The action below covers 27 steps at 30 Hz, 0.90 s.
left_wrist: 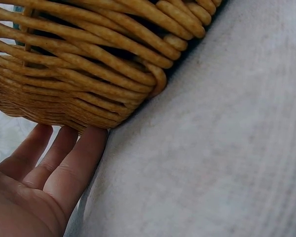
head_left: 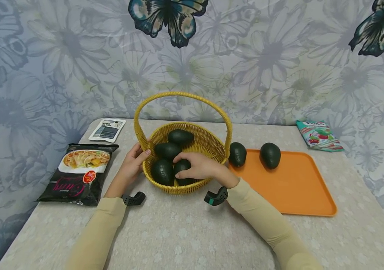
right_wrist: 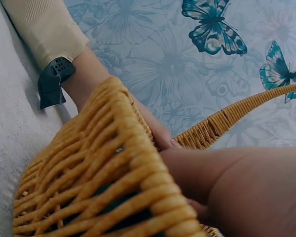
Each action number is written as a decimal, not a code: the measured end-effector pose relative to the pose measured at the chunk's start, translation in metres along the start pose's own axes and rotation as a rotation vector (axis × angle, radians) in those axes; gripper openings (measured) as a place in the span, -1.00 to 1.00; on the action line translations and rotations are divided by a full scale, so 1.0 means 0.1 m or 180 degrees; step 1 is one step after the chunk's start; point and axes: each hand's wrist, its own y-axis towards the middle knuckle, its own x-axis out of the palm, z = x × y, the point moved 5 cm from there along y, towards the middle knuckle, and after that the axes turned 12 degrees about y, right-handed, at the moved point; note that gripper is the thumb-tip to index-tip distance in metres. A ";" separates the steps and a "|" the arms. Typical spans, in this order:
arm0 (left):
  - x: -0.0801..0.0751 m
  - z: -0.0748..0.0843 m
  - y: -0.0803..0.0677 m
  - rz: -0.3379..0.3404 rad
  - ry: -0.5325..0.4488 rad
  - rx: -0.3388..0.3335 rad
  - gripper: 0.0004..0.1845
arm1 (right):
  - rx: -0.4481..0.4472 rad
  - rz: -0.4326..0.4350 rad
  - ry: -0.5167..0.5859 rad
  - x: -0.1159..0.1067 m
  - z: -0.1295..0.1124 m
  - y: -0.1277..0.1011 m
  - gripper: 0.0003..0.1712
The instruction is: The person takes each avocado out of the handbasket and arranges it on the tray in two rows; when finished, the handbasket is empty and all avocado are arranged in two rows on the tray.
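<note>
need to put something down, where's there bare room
Bare: the table between the sleeves, on the near side of the basket; the orange tray right of the two avocados. Crowded: the basket's left and middle, with four avocados and the right hand gripping one; the table's left, with black packet, white packet and left hand.

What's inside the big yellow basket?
Four dark avocados show inside the basket. The person's right fingers partly cover one avocado. Anything underneath the avocados is hidden.

Left hand holds yellow basket; right hand grips avocado inside (another avocado on orange tray).
</note>
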 end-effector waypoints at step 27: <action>-0.01 -0.02 0.00 0.0016 0.0016 0.0010 -0.43 | -0.0120 0.0164 -0.0003 -0.02 0.00 0.02 -0.48</action>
